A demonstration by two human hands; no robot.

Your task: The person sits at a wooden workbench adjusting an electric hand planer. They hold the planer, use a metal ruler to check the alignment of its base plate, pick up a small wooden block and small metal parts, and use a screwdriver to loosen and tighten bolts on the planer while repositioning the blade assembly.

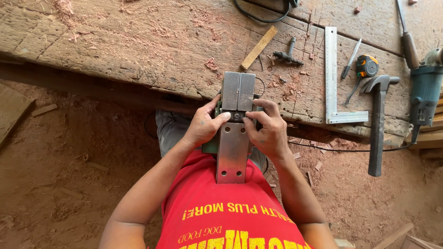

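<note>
Both hands, left hand (203, 127) and right hand (270, 131), clamp fingers on upturned electric planer (234, 124) at desk (138, 46) edge; looks heavy, rigid, grip body sides

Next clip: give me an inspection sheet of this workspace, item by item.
Surface: worn wooden workbench, strewn with reddish shavings.
Job's things: electric planer held sole-up against the person's body, its front end over the bench edge.
Clutter: claw hammer, metal square, tape measure, wood strip, angle grinder.
Grip: left hand and right hand hold the planer, thumbs at the blade slot.
Cables: black cord under the bench edge.
Surroundings: sawdust-covered dirt floor, wood scraps.
</note>
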